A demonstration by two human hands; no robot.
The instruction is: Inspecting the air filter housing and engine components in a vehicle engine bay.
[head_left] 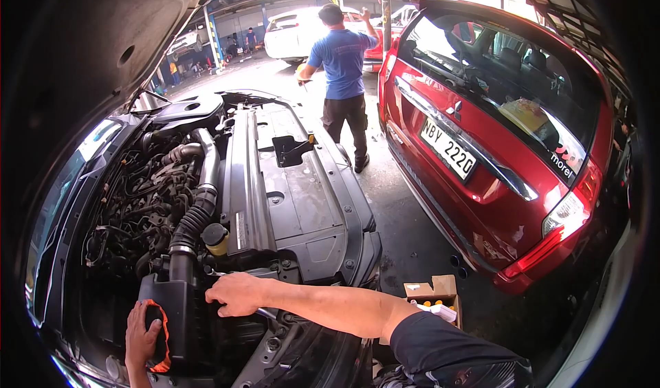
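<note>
At the lower left of the engine bay, my left hand is closed on an orange-edged piece, whose edge curves past my thumb. Most of that piece is hidden by my hand and the black plastic air box. From the right, my other arm reaches across the front of the bay. My right hand has its fingers curled down beside the box, and their tips are hidden. A ribbed intake hose rises from the box. Close to it is a black-capped reservoir.
The raised hood hangs over the left side. A red SUV stands close on the right. An open cardboard box with bottles is near my right elbow. Beyond the car's front, a person in a blue shirt stands with one arm raised.
</note>
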